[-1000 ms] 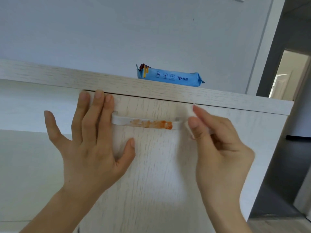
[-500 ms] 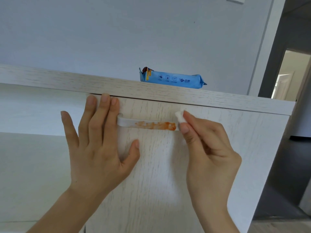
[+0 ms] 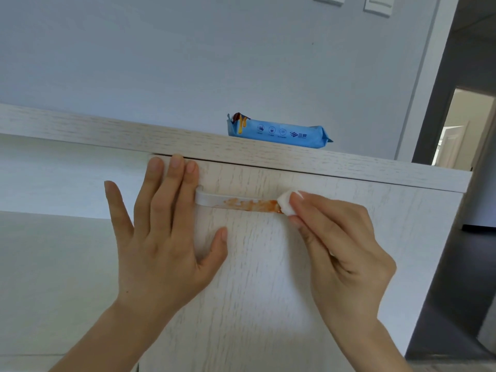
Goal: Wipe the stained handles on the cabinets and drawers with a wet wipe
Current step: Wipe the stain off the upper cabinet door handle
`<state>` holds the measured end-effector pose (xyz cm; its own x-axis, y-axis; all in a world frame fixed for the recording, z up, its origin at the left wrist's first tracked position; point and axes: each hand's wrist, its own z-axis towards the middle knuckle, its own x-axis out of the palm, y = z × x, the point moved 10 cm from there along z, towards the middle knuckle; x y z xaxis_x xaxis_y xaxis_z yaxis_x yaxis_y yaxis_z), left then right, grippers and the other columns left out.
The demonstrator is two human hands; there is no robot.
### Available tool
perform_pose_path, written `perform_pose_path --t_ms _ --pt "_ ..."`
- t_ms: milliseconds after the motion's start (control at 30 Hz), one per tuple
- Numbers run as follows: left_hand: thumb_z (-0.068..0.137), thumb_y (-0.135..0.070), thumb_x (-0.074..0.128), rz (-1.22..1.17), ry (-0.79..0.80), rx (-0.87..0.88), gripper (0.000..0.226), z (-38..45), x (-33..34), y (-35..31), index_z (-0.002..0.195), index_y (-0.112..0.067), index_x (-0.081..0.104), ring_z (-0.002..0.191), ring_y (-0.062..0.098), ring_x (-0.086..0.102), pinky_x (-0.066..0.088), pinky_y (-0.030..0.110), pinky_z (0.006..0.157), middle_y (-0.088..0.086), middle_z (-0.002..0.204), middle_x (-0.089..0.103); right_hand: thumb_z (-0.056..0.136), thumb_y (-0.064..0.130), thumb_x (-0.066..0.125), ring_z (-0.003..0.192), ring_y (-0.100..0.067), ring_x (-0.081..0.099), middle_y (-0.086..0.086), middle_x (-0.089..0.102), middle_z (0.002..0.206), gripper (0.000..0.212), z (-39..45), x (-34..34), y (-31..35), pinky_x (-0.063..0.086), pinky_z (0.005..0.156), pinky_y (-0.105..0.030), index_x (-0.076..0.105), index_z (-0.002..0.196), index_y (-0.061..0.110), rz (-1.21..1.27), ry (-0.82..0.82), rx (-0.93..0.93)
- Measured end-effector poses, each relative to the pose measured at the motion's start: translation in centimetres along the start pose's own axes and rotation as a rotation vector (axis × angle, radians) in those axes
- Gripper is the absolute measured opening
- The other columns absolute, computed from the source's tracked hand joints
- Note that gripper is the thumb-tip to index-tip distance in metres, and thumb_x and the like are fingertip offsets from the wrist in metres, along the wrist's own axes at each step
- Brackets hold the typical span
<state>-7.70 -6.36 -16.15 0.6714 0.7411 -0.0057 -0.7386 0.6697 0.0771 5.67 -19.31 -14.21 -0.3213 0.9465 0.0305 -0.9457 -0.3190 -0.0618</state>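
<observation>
Here we go: I'm looking at the pale wood-grain cabinet door [image 3: 281, 277], and my left hand [image 3: 163, 237] is flat against it, fingers straight and spread, the tips up by the door's top edge and covering the left end of the white handle [image 3: 212, 200]. That grip is released, just pressing the panel. Over on the other side, my right hand [image 3: 341, 242] pinches a small folded white wet wipe [image 3: 285, 202] between thumb and fingertips, and the wipe is touching the right end of the handle. The orange-red stain [image 3: 252, 204] runs along the middle and right part of the bar, right up to the wipe; the left stretch of the bar looks clean white. Up on the cabinet's top surface [image 3: 188, 140] lies a blue wipes packet [image 3: 279, 131], lengthwise, with small round icons and a dark logo printed on it; the characters are too small for me to read. There's a brown and yellow drip-shaped mark at its left end. High on the grey-blue wall [image 3: 161, 63], white switch plates [image 3: 377, 5] peek in at the frame's edge.
</observation>
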Motion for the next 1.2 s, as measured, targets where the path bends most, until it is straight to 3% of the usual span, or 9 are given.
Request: perform_pose_path --t_ms 267,433,567,700,867,967,1067,1200 --pt "0.091 -0.046 0.039 0.017 -0.007 0.002 0.071 -0.1 0.0 0.0 0.144 -0.001 0.025 0.141 0.029 0.020 0.002 0.059 0.113 0.014 0.148 0.024 0.086 0.012 0.064 0.099 -0.002 0.058 0.009 0.062 0.107 0.022 0.5 -0.7 -0.1 0.044 0.088 -0.012 0.062 0.108 0.011 0.038 0.002 0.044" --pt "0.092 -0.047 0.038 0.016 -0.007 0.001 0.072 0.0 0.0 0.1 0.145 -0.002 0.023 0.142 0.028 0.018 0.001 0.060 0.112 0.012 0.149 0.023 0.086 0.017 0.067 0.091 -0.011 0.056 0.016 0.061 0.103 0.021 1.2 0.7 1.3 0.041 0.086 -0.016 0.064 0.106 0.019 0.004 0.039 -0.017" --pt "0.091 -0.047 0.040 0.014 -0.009 0.000 0.072 -0.1 0.0 0.1 0.145 -0.002 0.024 0.143 0.028 0.018 0.000 0.059 0.112 0.013 0.149 0.024 0.084 0.012 0.069 0.089 -0.019 0.058 0.006 0.064 0.103 0.022 1.0 0.6 1.1 0.042 0.087 -0.014 0.065 0.105 0.011 -0.041 0.049 -0.024" --pt "0.091 -0.047 0.040 0.018 -0.011 -0.001 0.073 -0.1 0.1 0.0 0.146 -0.003 0.023 0.143 0.027 0.017 0.002 0.060 0.112 0.012 0.149 0.023 0.086 0.011 0.069 0.088 -0.011 0.056 0.008 0.065 0.100 0.019 1.0 0.8 1.4 0.039 0.085 -0.008 0.068 0.105 0.012 -0.085 0.067 -0.059" --pt "0.091 -0.047 0.040 0.012 -0.009 -0.008 0.071 -0.2 0.1 0.2 0.145 -0.002 0.025 0.142 0.028 0.019 0.003 0.061 0.112 0.012 0.148 0.024 0.084 0.015 0.069 0.080 -0.005 0.053 0.014 0.060 0.094 0.027 0.4 -1.6 -0.6 0.038 0.076 -0.004 0.060 0.109 0.016 -0.072 0.006 0.122" --pt "0.091 -0.047 0.040 0.017 -0.008 -0.008 0.071 -0.1 0.1 0.2 0.145 -0.002 0.026 0.143 0.028 0.019 0.004 0.062 0.111 0.013 0.148 0.025 0.085 0.016 0.067 0.086 -0.001 0.055 0.014 0.061 0.101 0.023 1.1 -0.8 1.2 0.037 0.078 -0.006 0.062 0.108 0.019 -0.017 0.025 0.048" --pt "0.092 -0.047 0.040 0.017 -0.005 -0.003 0.072 -0.2 0.1 0.2 0.145 -0.003 0.025 0.143 0.028 0.019 0.004 0.062 0.111 0.013 0.149 0.025 0.086 0.015 0.068 0.091 -0.013 0.058 0.010 0.064 0.103 0.021 1.5 1.0 2.0 0.040 0.084 -0.009 0.067 0.107 0.016 -0.051 0.130 -0.029" --pt "0.092 -0.047 0.039 0.014 -0.007 -0.002 0.071 -0.1 0.2 0.2 0.145 -0.002 0.025 0.142 0.028 0.019 0.003 0.062 0.111 0.013 0.149 0.024 0.086 0.013 0.066 0.088 -0.018 0.060 0.008 0.063 0.106 0.021 1.2 1.0 1.1 0.039 0.086 -0.010 0.064 0.108 0.013 -0.046 0.119 -0.002"
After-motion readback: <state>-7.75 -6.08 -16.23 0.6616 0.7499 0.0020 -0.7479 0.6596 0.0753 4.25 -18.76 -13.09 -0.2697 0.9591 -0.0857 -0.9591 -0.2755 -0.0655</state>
